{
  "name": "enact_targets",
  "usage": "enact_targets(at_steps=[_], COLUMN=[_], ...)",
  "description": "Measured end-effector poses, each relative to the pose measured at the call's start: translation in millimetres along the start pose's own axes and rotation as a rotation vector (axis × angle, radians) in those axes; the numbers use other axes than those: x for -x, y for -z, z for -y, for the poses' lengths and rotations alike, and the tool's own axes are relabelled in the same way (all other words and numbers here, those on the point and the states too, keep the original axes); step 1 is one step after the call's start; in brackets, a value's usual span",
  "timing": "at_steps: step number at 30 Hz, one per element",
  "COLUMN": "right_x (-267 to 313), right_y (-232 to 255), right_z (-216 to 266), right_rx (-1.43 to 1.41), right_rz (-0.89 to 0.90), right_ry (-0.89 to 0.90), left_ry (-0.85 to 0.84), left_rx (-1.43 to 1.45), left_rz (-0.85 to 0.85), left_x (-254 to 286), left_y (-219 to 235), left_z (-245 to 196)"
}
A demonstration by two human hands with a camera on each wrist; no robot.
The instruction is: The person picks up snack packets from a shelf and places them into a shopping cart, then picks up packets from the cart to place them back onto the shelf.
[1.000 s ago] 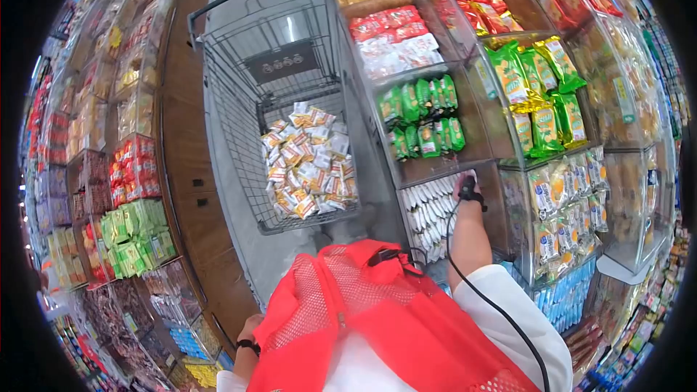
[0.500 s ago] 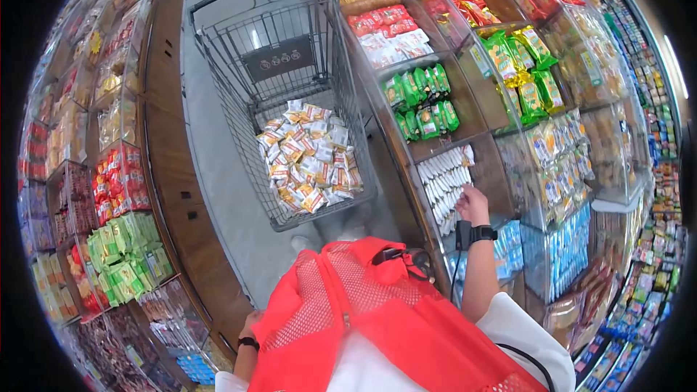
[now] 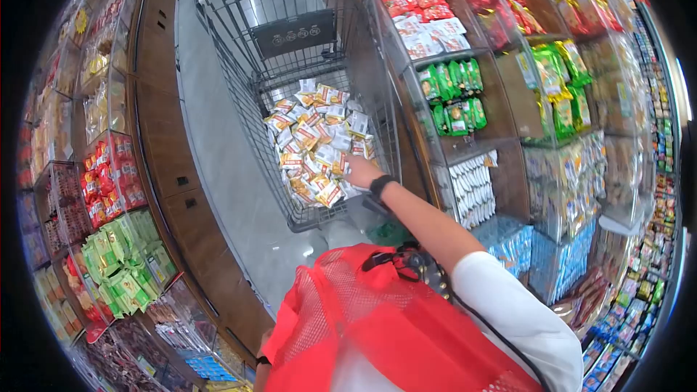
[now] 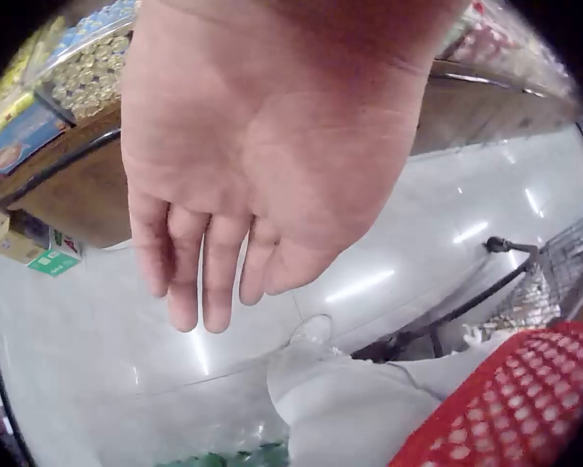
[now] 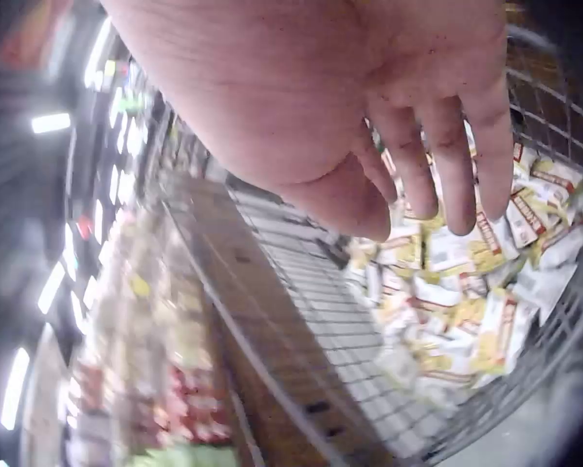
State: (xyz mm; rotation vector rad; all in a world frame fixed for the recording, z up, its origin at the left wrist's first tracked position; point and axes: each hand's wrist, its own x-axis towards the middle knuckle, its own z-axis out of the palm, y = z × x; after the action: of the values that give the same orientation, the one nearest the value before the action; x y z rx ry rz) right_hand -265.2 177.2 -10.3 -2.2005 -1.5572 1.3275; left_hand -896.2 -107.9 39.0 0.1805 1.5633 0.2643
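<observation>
My right hand [image 3: 361, 172] is over the near right part of a pile of white, yellow and red packets [image 3: 312, 141] inside a wire shopping cart [image 3: 294, 225]. From the right wrist, the same hand [image 5: 369, 117] shows its fingers extended and slightly bent above the packets [image 5: 457, 326], with nothing visible in them; whether the fingertips touch the pile cannot be told. My left hand [image 4: 262, 156] hangs with loose straight fingers over the grey floor, holding nothing; in the head view it is mostly hidden beside the red vest [image 3: 356, 319].
Right of the cart, shelf bins hold slim white packets [image 3: 472, 189], green packets [image 3: 454, 105], red and white packets [image 3: 428, 22] and blue packets [image 3: 512, 250]. On the left runs a brown cabinet [image 3: 170, 152] with more bins of green packets [image 3: 120, 268].
My right hand has left the bin of slim white packets and swung left to the pile in the cart. My left hand has slipped further behind the vest.
</observation>
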Motion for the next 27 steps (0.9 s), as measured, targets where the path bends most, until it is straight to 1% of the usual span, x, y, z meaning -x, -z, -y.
enact_targets(at_steps=[1, 2, 3, 4, 5, 6, 8, 9, 10, 13, 14, 15, 17, 18, 21, 22, 25, 27], right_x=[-30.7, -67.6, -72.4, -70.4, -75.5, -105.7, -114.4, -115.9, -112.7, -116.5, -119.4, -116.3, -104.6, -99.3, -106.9, -116.6, -132.1, -134.2], right_y=[-21.8, -47.1, -43.6, -28.8, -21.8, -65.3, -79.0, -78.9, -71.8, -76.5, -85.5, -79.3, -58.0, -42.3, -38.3, -44.7, -57.9, -69.4], right_z=[-10.9, -35.1, -26.8, -6.8, 4.4, -32.8, -29.5, -25.8, -20.1, -37.5, -50.1, -49.2, -32.5, -15.4, -2.9, -4.8, -5.6, -7.0], right_rx=[0.100, 0.085, 0.076, 0.068, 0.059, -0.067, -0.014, 0.021, -0.021, -0.094, -0.124, -0.108, -0.081, -0.167, -0.104, 0.050, 0.277, 0.262], right_rz=[0.017, 0.132, 0.149, 0.169, 0.186, 0.187, 0.185, 0.180, 0.173, 0.198, 0.168, 0.146, 0.104, 0.077, -0.110, -0.089, 0.027, -0.052], right_ry=[-0.086, -0.151, -0.249, -0.345, -0.439, -0.514, -0.635, -0.693, -0.682, -0.683, -0.650, -0.603, -0.504, -0.449, -0.067, -0.033, 0.003, 0.013], left_ry=[0.024, 0.049, 0.072, 0.095, 0.119, 0.147, 0.218, 0.246, 0.276, 0.343, 0.350, 0.352, 0.348, 0.349, 0.342, 0.335, 0.326, 0.323], left_rx=[0.048, 0.102, 0.130, 0.151, 0.043, -0.064, -0.276, -0.323, -0.340, -0.321, -0.319, -0.314, -0.309, -0.307, -0.295, -0.294, -0.289, -0.293], left_rz=[-0.018, -0.039, -0.057, -0.083, -0.116, -0.146, -0.201, -0.219, -0.231, -0.256, -0.256, -0.254, -0.255, -0.254, -0.254, -0.253, -0.255, -0.257], left_x=[8.9, 17.4, 28.0, 40.0, 50.8, 61.1, 93.0, 109.8, 122.2, 147.5, 148.6, 150.1, 150.1, 151.3, 150.3, 146.5, 145.8, 148.0], left_y=[-4.4, -8.2, -11.6, -14.7, -15.5, -15.5, -12.7, -18.2, -27.6, -55.0, -63.3, -69.3, -79.8, -84.0, -91.9, -94.4, -98.2, -96.7], left_z=[1.9, 2.5, 6.2, 11.0, 19.9, 29.4, 68.2, 75.5, 79.6, 86.1, 84.5, 82.3, 76.8, 73.7, 66.2, 64.5, 59.7, 56.2])
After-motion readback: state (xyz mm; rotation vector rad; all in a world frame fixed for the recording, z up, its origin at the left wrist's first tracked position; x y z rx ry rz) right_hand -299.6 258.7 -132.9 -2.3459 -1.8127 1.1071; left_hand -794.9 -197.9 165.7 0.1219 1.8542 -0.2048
